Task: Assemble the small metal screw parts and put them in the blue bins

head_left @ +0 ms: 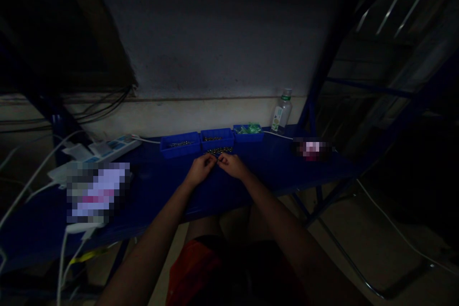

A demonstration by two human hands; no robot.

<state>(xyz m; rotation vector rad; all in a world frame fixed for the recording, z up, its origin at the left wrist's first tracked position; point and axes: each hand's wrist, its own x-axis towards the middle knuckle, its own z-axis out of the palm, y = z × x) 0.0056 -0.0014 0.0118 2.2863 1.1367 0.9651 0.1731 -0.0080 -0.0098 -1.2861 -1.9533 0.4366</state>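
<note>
Close together over the blue table (258,165), my left hand (201,169) and my right hand (231,164) meet at the fingertips. The fingers of both are pinched; whatever lies between them is too small and dark to make out. Just beyond the fingertips is a heap of small brass-coloured metal parts (223,150). Behind it stands a blue bin (217,144) with similar small parts. Another blue bin (179,152) to its left holds thin silvery pieces. In the right-hand blue bin (248,137) lies green and clear plastic.
A clear bottle (281,115) stands at the back right by the wall. A white power strip (111,149) with plugs and cables lies at the left. Blurred-out items (98,193) sit front left and at the right (311,149). Blue frame posts rise at both sides.
</note>
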